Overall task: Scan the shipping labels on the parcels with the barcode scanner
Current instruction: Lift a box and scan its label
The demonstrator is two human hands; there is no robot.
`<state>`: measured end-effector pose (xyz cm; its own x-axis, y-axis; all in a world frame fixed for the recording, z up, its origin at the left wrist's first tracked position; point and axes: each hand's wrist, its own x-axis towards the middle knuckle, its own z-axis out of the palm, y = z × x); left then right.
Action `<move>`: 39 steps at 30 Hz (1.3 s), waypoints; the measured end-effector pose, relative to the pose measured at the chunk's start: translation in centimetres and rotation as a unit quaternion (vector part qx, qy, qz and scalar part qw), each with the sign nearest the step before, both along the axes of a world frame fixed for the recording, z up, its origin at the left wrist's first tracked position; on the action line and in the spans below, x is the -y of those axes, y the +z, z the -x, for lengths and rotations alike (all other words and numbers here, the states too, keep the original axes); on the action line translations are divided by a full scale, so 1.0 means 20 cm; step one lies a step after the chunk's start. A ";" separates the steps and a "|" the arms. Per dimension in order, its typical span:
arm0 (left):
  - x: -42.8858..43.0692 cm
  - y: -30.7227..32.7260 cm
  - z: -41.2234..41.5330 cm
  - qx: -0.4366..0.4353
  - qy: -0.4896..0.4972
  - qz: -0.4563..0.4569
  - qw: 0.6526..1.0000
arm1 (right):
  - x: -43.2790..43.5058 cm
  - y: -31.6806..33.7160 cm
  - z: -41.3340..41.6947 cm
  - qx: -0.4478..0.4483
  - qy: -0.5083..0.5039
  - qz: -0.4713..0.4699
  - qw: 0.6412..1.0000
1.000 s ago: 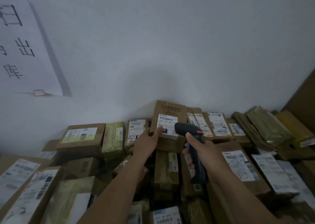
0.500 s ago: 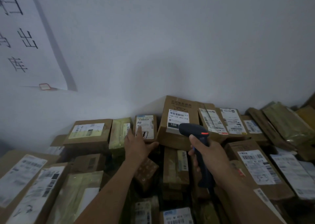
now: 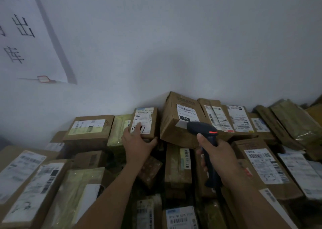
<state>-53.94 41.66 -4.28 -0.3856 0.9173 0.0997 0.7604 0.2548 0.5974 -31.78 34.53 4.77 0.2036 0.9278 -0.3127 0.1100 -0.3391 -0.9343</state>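
The surface under the pile cannot be seen; brown cardboard parcels [image 3: 177,124] with white shipping labels [image 3: 187,113] cover it entirely. Yellow-green plastic mailer bags [image 3: 118,129] lie among them, all heaped against a pale wall [image 3: 174,45].

A: Scanner status?
B: Dark barcode scanner [image 3: 203,131] is seen centre-right of frame, handle down, head tipped toward a tall brown parcel [image 3: 177,122]; an orange-red strip is lit on top.
A: Labels?
B: A white shipping label [image 3: 187,113] is stuck on that parcel's face. A smaller labelled parcel [image 3: 145,121] is stood upright just left.
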 end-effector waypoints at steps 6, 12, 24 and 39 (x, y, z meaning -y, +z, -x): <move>0.16 0.19 0.03 0.085 0.001 -0.061 0.995 | 0.07 0.12 0.03 -0.010 0.029 -0.010 0.999; 0.56 0.46 -0.04 0.148 -0.020 -0.082 0.985 | 0.27 0.35 0.09 -0.127 0.058 -0.031 0.990; 1.20 0.92 -0.13 0.439 -0.024 -0.099 0.892 | 0.88 0.55 0.14 -0.246 0.037 -0.040 0.968; 1.49 0.80 0.15 0.382 0.050 -0.085 0.919 | 1.23 0.77 0.18 -0.086 0.150 -0.062 0.983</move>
<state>-56.99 11.83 11.72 -0.4838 0.8698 -0.0965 0.0816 0.1546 0.9846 -35.33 9.85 20.25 -0.1307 0.9713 -0.1988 0.0235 -0.1974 -0.9800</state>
